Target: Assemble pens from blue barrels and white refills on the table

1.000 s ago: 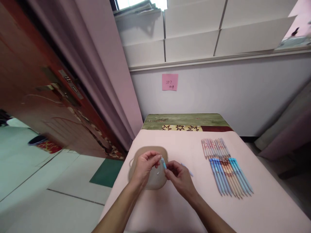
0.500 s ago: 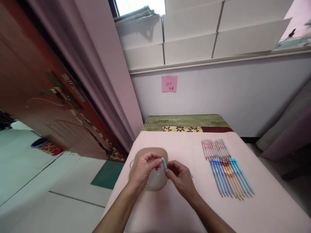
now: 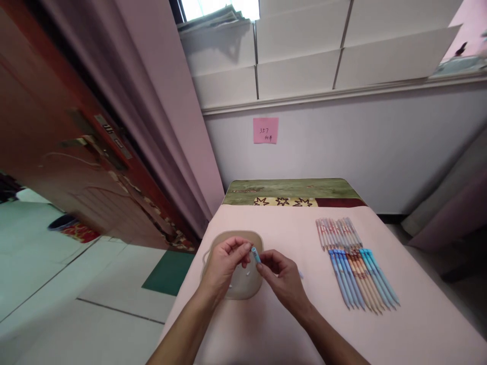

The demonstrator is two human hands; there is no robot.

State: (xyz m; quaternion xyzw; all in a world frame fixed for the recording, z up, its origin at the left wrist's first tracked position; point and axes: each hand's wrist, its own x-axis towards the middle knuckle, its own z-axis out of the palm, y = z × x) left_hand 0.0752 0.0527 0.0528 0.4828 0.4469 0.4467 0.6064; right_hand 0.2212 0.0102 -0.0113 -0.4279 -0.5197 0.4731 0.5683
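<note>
My right hand (image 3: 283, 276) pinches a light blue pen barrel (image 3: 256, 255), its hollow-looking end tilted up and to the left. Close to that end, my left hand (image 3: 226, 263) is closed in a pinch of thumb and forefinger. Whatever sits between those left fingertips is too small to make out. Both hands are over or beside a shallow beige tray (image 3: 245, 291), where a small white piece (image 3: 248, 273) lies. Past my right hand a pale blue tip (image 3: 301, 275) shows; I cannot tell whether it belongs to the same pen.
To the right, several blue and tan pens (image 3: 361, 279) lie side by side, below a row of paler printed pens (image 3: 338, 233). The table (image 3: 289, 329) has a pink cover and stands against the wall. A brown door (image 3: 76, 137) is at the left.
My left fingertips have drawn slightly left, away from the barrel's upper end, which now shows more openly. My right hand has shifted very slightly left with the barrel.
</note>
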